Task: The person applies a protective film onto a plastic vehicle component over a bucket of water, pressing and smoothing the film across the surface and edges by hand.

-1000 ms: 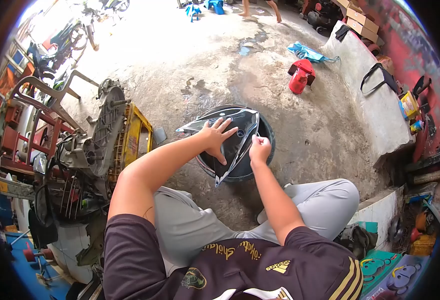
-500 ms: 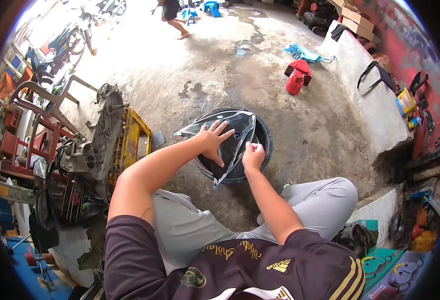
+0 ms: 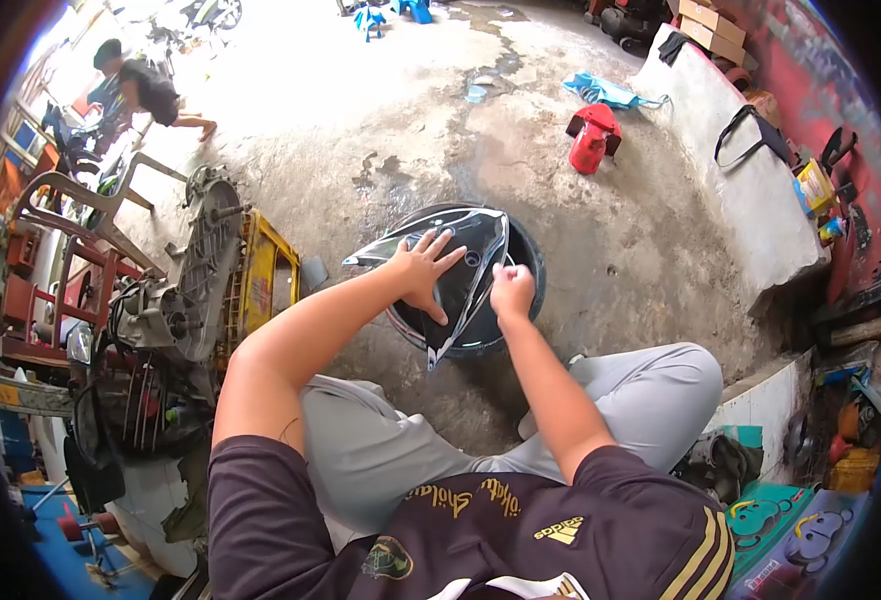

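We are resting our left hand (image 3: 422,276) on a glossy black panel (image 3: 462,287), its fingers (image 3: 451,262) spreading wide and lying across the surface. We are holding our right hand (image 3: 513,292) at the panel's right-hand edge, its fingers (image 3: 501,272) curling narrow with the tips close to that edge; we cannot tell whether they are pinching anything. The panel is lying beneath the left fingers and just left of the right ones, one pointed corner jutting out to the left of the left hand and another reaching toward us from below it. Under both hands, a dark round tub (image 3: 534,250) is supporting the panel and standing on the concrete floor (image 3: 650,290). Beyond the right fingers and farther to the right, a red part (image 3: 590,143) is lying on the floor, with a light-blue cloth (image 3: 605,92) spreading just past it. Well left of the left fingers, a yellow crate (image 3: 263,272) is standing beside a metal engine casing (image 3: 203,275). Far beyond the left fingers, toward the upper left, a person (image 3: 148,92) in dark clothes is leaning forward.
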Motion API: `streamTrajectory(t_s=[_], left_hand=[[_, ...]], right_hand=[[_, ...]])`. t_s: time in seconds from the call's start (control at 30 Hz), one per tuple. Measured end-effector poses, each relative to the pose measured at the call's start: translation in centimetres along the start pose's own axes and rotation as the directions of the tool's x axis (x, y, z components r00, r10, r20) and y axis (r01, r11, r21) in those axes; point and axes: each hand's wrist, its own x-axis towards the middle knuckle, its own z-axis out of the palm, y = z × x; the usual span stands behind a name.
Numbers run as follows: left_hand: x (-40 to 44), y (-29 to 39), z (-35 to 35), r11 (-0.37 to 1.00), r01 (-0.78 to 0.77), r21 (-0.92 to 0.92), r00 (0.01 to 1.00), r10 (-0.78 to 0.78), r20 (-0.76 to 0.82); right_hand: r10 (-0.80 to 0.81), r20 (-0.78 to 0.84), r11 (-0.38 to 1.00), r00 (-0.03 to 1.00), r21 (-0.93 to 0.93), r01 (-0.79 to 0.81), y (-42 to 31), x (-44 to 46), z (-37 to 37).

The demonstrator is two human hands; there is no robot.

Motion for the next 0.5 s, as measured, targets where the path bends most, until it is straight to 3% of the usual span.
streamTrajectory(t_s=[0.3,0.37,0.5], left_hand=[[-0.1,-0.1,0.2,1.0,-0.008,-0.018,1.0,0.008,-0.025],[0.0,0.2,0.1,1.0,0.01,-0.008,1.0,-0.01,-0.018],[-0.1,-0.1,0.4,1.0,-0.004,-0.022,1.0,0.004,-0.021]], right_hand=[[-0.045,0.016,0.998,0.999,-0.041,0.045,0.4,-0.7,-0.2],[0.02,0.059,0.997,0.998,0.071,-0.024,-0.3,1.0,-0.5],[-0.006,0.032,1.0,0.999,0.005,0.005,0.5,-1.3,-0.3]])
